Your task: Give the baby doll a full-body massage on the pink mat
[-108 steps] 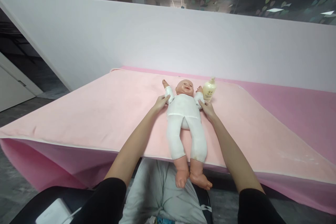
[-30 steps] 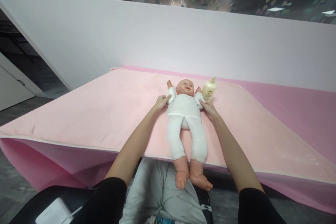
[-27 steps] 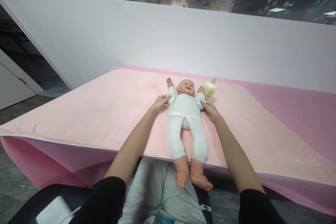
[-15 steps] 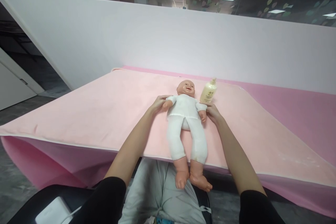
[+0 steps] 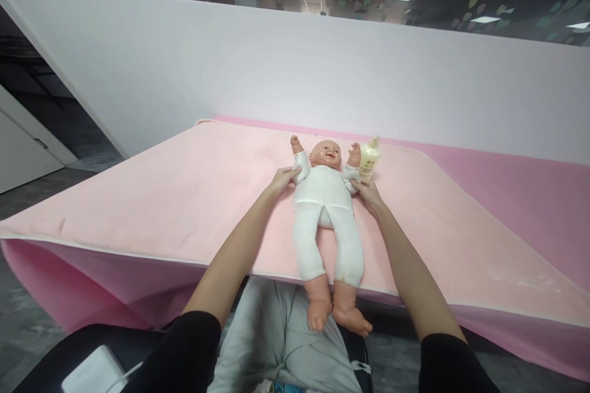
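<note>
A baby doll [image 5: 324, 187] with a white cloth body lies on its back on the pink cloth [image 5: 221, 196]. Its feet hang over the near edge, and both its arms are bent upward beside the head. My left hand [image 5: 283, 179] has its fingers closed on the doll's arm at the left of the picture, near the elbow. On the other side, my right hand [image 5: 367, 192] pinches the sleeve of the doll's other arm. Just behind that hand stands a pale yellow pump bottle [image 5: 369, 156], its lower part partly covered by the hand and the doll's arm.
A white wall [image 5: 295, 67] rises behind the cloth-covered table, with a window above it. My legs [image 5: 276, 331] are under the near edge. A white device [image 5: 94, 371] with a cable lies on a black surface at lower left.
Both doll arms have swung from pointing down to pointing up beside the head. My hands have moved slightly inward, onto the sleeves.
</note>
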Action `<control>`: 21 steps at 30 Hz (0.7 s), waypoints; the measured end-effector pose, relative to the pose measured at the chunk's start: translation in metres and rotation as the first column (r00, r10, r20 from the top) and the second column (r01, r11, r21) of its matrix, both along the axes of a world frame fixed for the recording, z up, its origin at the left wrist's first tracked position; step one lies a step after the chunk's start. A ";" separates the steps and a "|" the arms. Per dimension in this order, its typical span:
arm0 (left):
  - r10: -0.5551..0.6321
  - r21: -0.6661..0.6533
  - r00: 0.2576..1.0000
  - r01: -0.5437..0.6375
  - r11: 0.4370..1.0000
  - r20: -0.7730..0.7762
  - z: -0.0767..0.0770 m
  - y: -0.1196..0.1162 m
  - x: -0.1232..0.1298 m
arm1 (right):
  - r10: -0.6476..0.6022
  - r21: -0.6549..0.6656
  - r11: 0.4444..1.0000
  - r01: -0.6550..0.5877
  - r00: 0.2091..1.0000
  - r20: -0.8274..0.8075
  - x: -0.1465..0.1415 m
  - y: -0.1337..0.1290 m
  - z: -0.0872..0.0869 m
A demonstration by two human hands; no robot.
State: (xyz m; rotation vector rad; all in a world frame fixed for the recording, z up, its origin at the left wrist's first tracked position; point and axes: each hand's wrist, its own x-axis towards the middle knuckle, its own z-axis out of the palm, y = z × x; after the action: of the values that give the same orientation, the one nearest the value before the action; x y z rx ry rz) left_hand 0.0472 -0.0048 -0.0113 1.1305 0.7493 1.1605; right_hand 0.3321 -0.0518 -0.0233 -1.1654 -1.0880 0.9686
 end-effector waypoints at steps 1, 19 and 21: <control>-0.001 0.002 1.000 0.001 1.000 0.001 0.000 -0.001 0.000 | 0.001 0.002 1.000 -0.001 1.000 0.001 0.000 0.000 -0.001; 0.041 -0.044 0.999 -0.042 0.998 -0.025 0.003 -0.002 0.001 | -0.024 -0.014 1.000 0.025 0.998 0.053 -0.003 -0.002 0.003; 0.038 -0.043 0.999 -0.039 0.998 -0.024 0.003 -0.002 0.001 | -0.027 -0.011 1.000 0.028 0.998 0.051 -0.003 -0.002 0.003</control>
State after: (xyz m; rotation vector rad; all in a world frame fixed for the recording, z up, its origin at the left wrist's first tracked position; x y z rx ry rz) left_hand 0.0480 -0.0072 -0.0085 1.0997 0.8136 1.1595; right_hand 0.3289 -0.0534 -0.0205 -1.2173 -1.1054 0.9291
